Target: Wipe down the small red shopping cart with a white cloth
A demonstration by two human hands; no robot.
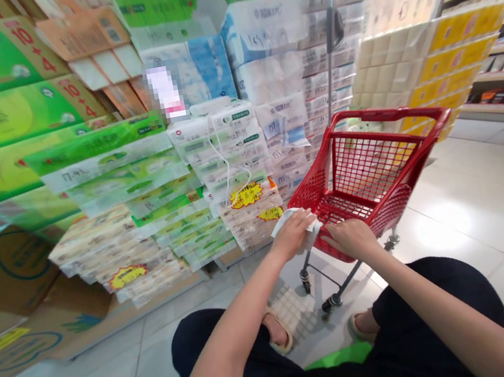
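A small red shopping cart with a mesh basket stands on the tiled floor just in front of my knees. My left hand presses a white cloth against the near rim of the cart, fingers closed over it. My right hand grips the near edge of the basket beside the cloth, fingers curled round the rim. I sit low, with my dark trousers and sandalled feet showing below the cart.
Stacks of packaged tissue and toilet paper fill the left and centre, down to the floor. Cardboard boxes lie at the lower left. Store shelves line the right. Pale floor tiles spread to the right of the cart.
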